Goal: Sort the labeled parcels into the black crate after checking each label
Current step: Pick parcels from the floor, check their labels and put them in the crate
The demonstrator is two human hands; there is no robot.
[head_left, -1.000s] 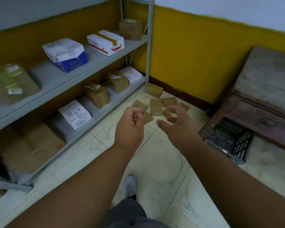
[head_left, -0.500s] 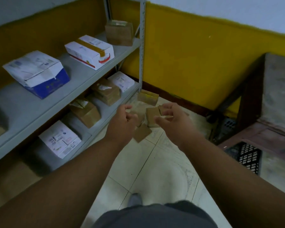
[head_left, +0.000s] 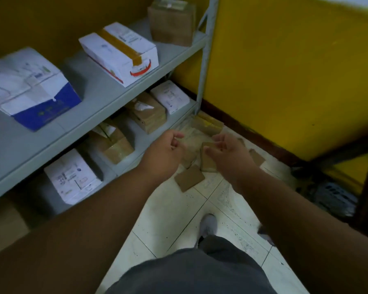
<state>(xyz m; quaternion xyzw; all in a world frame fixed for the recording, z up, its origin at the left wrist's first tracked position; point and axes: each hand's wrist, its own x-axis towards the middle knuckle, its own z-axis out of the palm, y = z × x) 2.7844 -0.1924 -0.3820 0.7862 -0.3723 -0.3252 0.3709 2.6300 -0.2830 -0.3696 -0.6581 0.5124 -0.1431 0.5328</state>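
Several small brown parcels lie on the tiled floor by the shelf corner: a flat parcel (head_left: 189,178), a thicker parcel (head_left: 207,163), a taped parcel (head_left: 208,124) nearer the wall and another parcel (head_left: 256,157) to the right. My left hand (head_left: 165,152) hovers over the pile with loosely curled fingers and holds nothing. My right hand (head_left: 232,154) is just above the thicker parcel, fingers loosely bent; I cannot tell whether it touches it. The black crate (head_left: 333,198) stands blurred at the right, under a dark wooden table.
A grey metal shelf (head_left: 106,98) runs along the left with white boxes (head_left: 119,53) and brown boxes (head_left: 147,112) on two levels. Its upright post (head_left: 206,60) stands by the yellow wall. My shoe (head_left: 208,227) is on the tiles below the hands.
I have stepped closer and leaned down. Both hands have dropped toward the floor parcels, and the crate has slid to the right edge of view.
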